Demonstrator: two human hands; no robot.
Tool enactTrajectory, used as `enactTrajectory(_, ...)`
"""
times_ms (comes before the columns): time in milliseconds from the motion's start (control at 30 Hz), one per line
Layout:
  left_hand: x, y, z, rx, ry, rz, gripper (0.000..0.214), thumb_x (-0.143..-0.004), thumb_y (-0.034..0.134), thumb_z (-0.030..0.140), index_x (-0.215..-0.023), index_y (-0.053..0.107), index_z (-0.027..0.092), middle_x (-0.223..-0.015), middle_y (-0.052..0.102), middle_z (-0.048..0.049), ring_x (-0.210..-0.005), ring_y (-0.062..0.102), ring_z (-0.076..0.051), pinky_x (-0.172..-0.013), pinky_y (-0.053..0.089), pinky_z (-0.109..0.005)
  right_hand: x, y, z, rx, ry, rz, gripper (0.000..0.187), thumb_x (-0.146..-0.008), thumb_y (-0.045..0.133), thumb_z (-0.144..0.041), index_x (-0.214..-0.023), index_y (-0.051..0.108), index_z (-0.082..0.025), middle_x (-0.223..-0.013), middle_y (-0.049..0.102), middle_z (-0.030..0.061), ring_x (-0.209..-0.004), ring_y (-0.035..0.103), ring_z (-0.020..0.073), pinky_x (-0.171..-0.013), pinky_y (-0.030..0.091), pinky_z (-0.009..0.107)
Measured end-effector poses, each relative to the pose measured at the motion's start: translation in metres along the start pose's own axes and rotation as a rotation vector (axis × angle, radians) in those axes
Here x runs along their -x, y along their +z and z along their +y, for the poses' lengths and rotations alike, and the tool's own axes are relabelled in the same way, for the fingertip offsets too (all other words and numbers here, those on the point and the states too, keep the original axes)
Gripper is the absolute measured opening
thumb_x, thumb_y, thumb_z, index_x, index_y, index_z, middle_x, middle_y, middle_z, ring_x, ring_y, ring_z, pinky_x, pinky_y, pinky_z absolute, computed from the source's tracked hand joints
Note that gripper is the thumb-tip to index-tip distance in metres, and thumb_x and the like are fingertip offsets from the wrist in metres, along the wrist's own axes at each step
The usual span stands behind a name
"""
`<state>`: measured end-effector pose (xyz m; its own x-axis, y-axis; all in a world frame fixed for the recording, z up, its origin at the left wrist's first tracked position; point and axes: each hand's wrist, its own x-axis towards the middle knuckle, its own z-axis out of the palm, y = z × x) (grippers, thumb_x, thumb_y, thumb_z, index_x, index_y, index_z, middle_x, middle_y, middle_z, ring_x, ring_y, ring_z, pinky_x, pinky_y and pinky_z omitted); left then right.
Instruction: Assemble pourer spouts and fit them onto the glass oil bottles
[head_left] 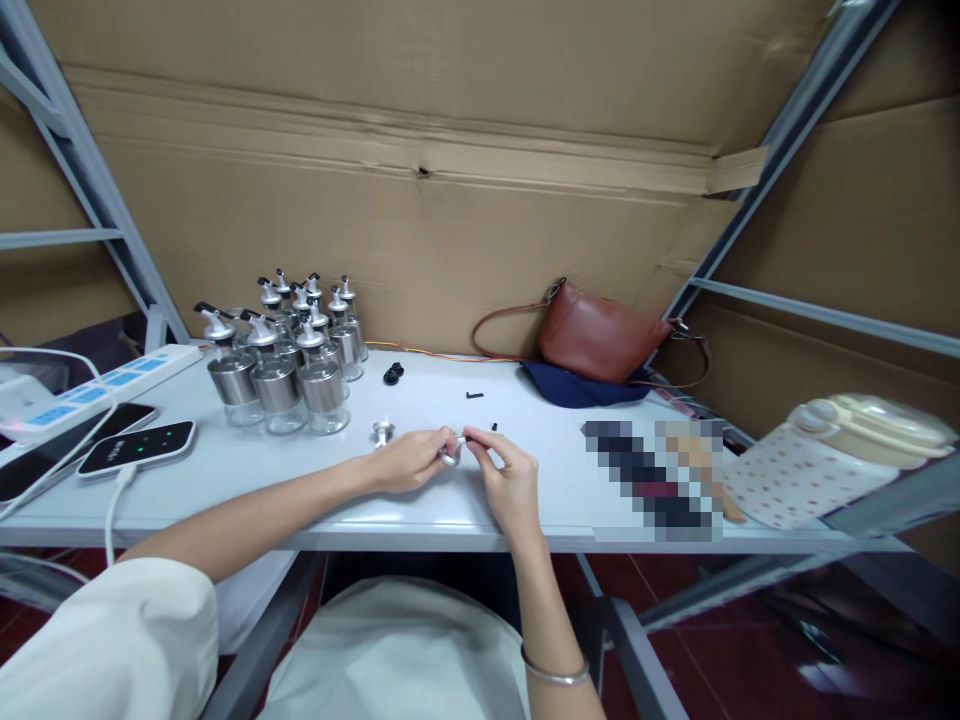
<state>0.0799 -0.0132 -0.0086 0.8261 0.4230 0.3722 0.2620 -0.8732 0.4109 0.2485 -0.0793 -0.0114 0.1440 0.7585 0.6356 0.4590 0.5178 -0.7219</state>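
Observation:
Above the front part of the table, my left hand (416, 462) is closed around a silver pourer spout (450, 456). My right hand (514, 482) meets it from the right, thumb and forefinger pinched on a small dark piece at the tip of the spout. The fingers partly hide both parts. Just left of my left hand stands another silver pourer top (382, 432). Beyond the hands lie a thin black piece (475, 395) and a tiny black part (494, 427). Farther back is a little cluster of black round parts (392, 374).
Several glass bottles with steel bands (276, 390) and pourer tops crowd the back left. A power strip (112, 390) and a white-edged device (137, 448) with a cable lie left. Rightward are a brown handbag (600, 335), a navy cap (577, 388) and a dotted container (814, 475).

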Motion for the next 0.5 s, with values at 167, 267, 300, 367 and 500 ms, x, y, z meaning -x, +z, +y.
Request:
enactTrajectory(167,0.0007,0.0003,-0.0009,0.010,0.004,0.006,0.008,-0.092,0.033,0.026,-0.088,0.038,0.020,-0.087,0.057,-0.0051,-0.077,0.055,-0.016,-0.075,0.045,-0.028,0.0002,-0.0005,-0.0015,-0.085,0.132,0.019,0.009,-0.078,0.061,-0.025,-0.084,0.066,-0.019,-0.087,0.075,0.0064,-0.082,0.071,0.0208,-0.077,0.054,0.033)
enactTrajectory(267,0.0010,0.0002,-0.0012,0.026,-0.015,-0.004,0.009,-0.092,0.033,0.026,-0.088,0.038,0.020,-0.088,0.057,-0.0049,-0.078,0.056,-0.016,-0.076,0.045,-0.028,-0.0001,-0.0010,-0.0016,-0.107,0.143,-0.002,0.007,-0.078,0.062,-0.026,-0.079,0.065,-0.019,-0.087,0.075,0.0067,-0.082,0.071,0.0215,-0.076,0.055,0.033)
enactTrajectory(300,0.0012,0.0002,-0.0011,0.032,-0.024,-0.008,0.009,-0.092,0.033,0.026,-0.087,0.038,0.020,-0.088,0.058,-0.0048,-0.078,0.056,-0.016,-0.076,0.045,-0.028,-0.0002,-0.0011,-0.0013,-0.096,0.138,-0.012,0.007,-0.078,0.062,-0.026,-0.079,0.065,-0.019,-0.088,0.075,0.0068,-0.082,0.071,0.0217,-0.076,0.055,0.032)
enactTrajectory(367,0.0014,0.0001,-0.0009,0.046,-0.040,-0.015,0.008,-0.091,0.035,0.026,-0.087,0.039,0.020,-0.088,0.058,-0.0046,-0.078,0.056,-0.016,-0.076,0.045,-0.028,-0.0003,-0.0014,-0.0005,-0.058,0.114,-0.034,0.007,-0.079,0.061,-0.025,-0.081,0.066,-0.020,-0.089,0.075,0.0067,-0.082,0.071,0.0219,-0.076,0.054,0.032)
enactTrajectory(500,0.0017,0.0001,-0.0004,0.061,-0.056,-0.016,0.007,-0.090,0.037,0.025,-0.086,0.039,0.020,-0.087,0.059,-0.0047,-0.078,0.056,-0.016,-0.076,0.045,-0.028,0.0007,-0.0024,0.0012,-0.007,0.044,-0.064,0.008,-0.081,0.059,-0.023,-0.084,0.066,-0.020,-0.092,0.075,0.0062,-0.084,0.071,0.0215,-0.076,0.054,0.031)
